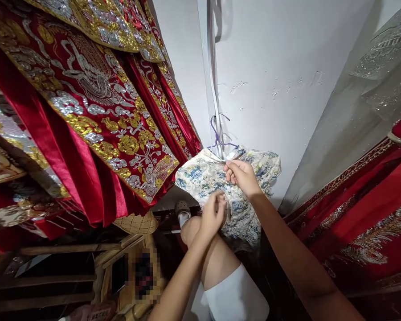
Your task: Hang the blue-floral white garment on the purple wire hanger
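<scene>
A short-sleeved floral blouse (194, 179), cream with blue and green flowers, hangs on a purple hanger (215, 139) against the wall. My right hand (239, 175) pinches the blouse's front just below the neckline, its fingers closed on the cloth. Lower down, my left hand (214, 210) is in front of the blouse with fingers loosely curved and apart from the thumb. Nothing shows in the left hand, though its fingertips are slightly blurred. Both forearms partly cover the lower blouse.
Red garments with gold and silver embroidery (96, 102) hang close on the left. More red beaded cloth (364, 214) and sheer sequined fabric (384, 67) are at right. A bamboo frame (60, 247) stands lower left. My bent leg (220, 263) is below the hands.
</scene>
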`<state>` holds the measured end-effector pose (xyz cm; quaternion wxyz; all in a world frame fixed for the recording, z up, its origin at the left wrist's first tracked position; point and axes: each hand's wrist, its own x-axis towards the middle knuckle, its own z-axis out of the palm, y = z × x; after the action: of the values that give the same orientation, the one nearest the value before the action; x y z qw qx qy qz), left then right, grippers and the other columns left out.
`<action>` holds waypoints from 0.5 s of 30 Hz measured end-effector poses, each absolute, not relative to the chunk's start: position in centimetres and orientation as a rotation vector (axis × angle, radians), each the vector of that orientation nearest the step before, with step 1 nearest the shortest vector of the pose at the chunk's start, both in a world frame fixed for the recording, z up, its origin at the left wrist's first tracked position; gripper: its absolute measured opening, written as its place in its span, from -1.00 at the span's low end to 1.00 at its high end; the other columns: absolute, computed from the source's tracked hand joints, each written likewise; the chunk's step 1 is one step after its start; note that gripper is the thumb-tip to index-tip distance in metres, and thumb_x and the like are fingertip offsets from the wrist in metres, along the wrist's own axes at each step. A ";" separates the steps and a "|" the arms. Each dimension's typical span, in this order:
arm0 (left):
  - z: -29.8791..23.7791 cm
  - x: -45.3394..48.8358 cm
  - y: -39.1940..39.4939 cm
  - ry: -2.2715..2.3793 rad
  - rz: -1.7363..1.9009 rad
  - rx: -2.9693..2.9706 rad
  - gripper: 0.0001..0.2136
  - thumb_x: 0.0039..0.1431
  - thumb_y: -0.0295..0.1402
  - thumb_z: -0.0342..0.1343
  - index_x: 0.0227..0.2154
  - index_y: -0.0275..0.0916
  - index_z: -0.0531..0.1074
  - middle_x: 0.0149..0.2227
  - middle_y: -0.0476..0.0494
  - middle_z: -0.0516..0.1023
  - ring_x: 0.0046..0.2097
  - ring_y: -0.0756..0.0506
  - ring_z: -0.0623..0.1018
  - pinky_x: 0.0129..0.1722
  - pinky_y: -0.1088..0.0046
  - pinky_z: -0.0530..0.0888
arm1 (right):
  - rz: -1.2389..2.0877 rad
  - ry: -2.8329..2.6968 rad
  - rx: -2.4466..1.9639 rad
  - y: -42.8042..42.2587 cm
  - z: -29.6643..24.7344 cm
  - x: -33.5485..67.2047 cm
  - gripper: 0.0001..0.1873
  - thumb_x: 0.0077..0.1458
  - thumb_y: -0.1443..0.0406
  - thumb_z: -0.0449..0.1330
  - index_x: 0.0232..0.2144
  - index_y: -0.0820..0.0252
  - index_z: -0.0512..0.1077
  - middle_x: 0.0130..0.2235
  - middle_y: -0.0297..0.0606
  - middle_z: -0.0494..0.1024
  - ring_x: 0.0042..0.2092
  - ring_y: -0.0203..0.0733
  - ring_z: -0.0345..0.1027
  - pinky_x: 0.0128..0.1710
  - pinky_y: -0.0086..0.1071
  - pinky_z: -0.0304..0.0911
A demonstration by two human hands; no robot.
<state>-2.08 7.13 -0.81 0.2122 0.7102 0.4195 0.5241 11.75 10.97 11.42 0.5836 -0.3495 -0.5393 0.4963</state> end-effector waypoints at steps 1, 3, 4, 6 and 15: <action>1.5 -2.6 7.8 1.161 1.591 1.967 -0.73 0.39 -0.38 -0.01 0.10 -0.20 0.34 -0.17 -0.15 0.53 -0.14 -0.10 0.53 -0.07 0.35 0.44 | 1.167 -1.269 -0.827 10.8 11.2 11.8 -0.66 0.09 0.08 0.26 -0.54 0.21 0.41 -0.68 -0.40 0.39 -0.66 -0.42 0.10 -0.65 -0.52 -0.01; 5.8 -3.3 9.0 1.178 1.692 2.074 -0.68 0.42 -0.35 -0.03 0.18 -0.17 0.33 -0.15 -0.15 0.54 -0.15 -0.08 0.53 -0.05 0.34 0.44 | 1.170 -1.313 -0.834 10.6 11.3 11.9 -0.68 0.08 0.11 0.24 -0.57 0.19 0.39 -0.69 -0.40 0.37 -0.66 -0.40 0.11 -0.64 -0.51 0.00; 7.7 -3.4 9.6 1.167 1.674 2.175 -0.69 0.42 -0.34 -0.02 0.17 -0.17 0.36 -0.14 -0.16 0.54 -0.16 -0.08 0.52 -0.06 0.35 0.44 | 1.161 -1.347 -0.826 10.6 11.4 11.9 -0.68 0.09 0.11 0.23 -0.57 0.18 0.38 -0.69 -0.40 0.36 -0.66 -0.40 0.12 -0.63 -0.50 0.01; 10.4 -3.3 10.3 1.154 1.611 2.361 -0.76 0.42 -0.35 -0.01 0.04 -0.18 0.46 -0.14 -0.17 0.53 -0.15 -0.09 0.52 -0.08 0.36 0.44 | 1.135 -1.421 -0.806 10.9 11.7 11.9 -0.68 0.09 0.10 0.21 -0.56 0.18 0.39 -0.70 -0.41 0.35 -0.65 -0.38 0.11 -0.62 -0.49 0.00; 12.4 -8.6 12.4 1.312 2.289 1.516 -0.86 0.35 -0.42 0.04 -0.34 -0.25 0.44 -0.32 -0.07 0.50 -0.22 -0.05 0.50 -0.12 0.44 0.42 | 1.091 -1.461 -1.085 12.5 5.0 12.4 -0.68 0.00 0.12 0.19 -0.67 0.16 0.41 -0.73 -0.42 0.28 -0.62 -0.30 0.12 -0.54 -0.39 0.04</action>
<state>-8.64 12.44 12.41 0.0496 0.4976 0.4306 0.7513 12.43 12.52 4.99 0.4882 -0.4463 -0.6009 0.4487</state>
